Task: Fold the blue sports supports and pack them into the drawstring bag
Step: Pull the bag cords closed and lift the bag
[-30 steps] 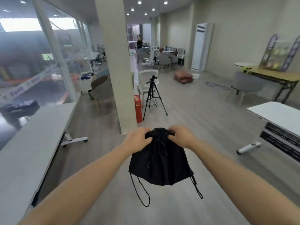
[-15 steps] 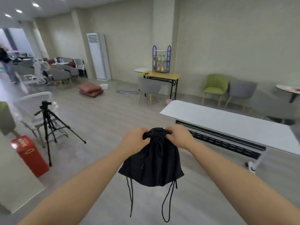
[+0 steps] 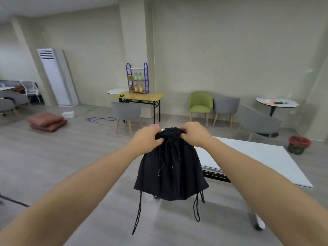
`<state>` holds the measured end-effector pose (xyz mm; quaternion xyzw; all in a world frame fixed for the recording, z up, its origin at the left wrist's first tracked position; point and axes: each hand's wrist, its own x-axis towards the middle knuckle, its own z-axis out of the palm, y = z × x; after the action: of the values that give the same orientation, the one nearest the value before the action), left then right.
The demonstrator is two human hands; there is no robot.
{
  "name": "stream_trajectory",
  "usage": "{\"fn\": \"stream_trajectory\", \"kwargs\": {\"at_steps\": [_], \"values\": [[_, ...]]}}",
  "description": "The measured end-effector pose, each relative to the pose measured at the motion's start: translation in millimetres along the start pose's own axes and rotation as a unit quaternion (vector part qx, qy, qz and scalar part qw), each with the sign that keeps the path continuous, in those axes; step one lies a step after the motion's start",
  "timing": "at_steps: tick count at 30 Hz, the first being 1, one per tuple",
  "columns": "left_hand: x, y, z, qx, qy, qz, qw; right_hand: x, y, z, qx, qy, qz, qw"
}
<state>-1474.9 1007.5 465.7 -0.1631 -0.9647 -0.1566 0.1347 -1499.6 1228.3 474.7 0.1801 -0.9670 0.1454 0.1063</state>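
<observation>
A black drawstring bag hangs in the air in front of me, its mouth gathered tight at the top. My left hand grips the left side of the bunched mouth and my right hand grips the right side. Two black cords dangle below the bag's bottom corners. The bag looks filled out. No blue sports supports are visible; whatever is inside the bag is hidden.
A white folding table stands just behind and right of the bag. Farther back are a grey chair, a yellow table with a blue rack, green and grey chairs, a round table, a red bin and floor cushions.
My view has swung to the right across the room, bringing the white table close behind the bag. Both hands keep the same hold on the bag's gathered top.
</observation>
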Motion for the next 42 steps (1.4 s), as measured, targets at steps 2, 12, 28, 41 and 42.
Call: {"fn": "stream_trajectory", "kwargs": {"at_steps": [2, 12, 28, 41, 42], "values": [[49.4, -1.9, 6.7, 0.003, 0.006, 0.002, 1.000, 38.4, 24.5, -4.7, -0.006, 0.013, 0.010, 1.000], [290.8, -43.2, 66.1, -0.023, 0.021, 0.044, 0.999, 225.1, 143.1, 7.4, -0.053, 0.087, 0.047, 0.994], [596.0, -136.7, 206.0, -0.090, -0.069, 0.082, 0.990, 485.8, 328.0, 92.5, -0.041, 0.034, 0.114, 0.992], [658.9, -205.6, 403.1, -0.115, -0.292, -0.027, 0.949, 552.2, 460.9, 287.2, 0.065, -0.200, 0.131, 0.969], [668.9, -210.4, 410.5, -0.117, -0.300, -0.030, 0.946, 559.7, 465.2, 291.6, 0.075, -0.211, 0.143, 0.964]]}}
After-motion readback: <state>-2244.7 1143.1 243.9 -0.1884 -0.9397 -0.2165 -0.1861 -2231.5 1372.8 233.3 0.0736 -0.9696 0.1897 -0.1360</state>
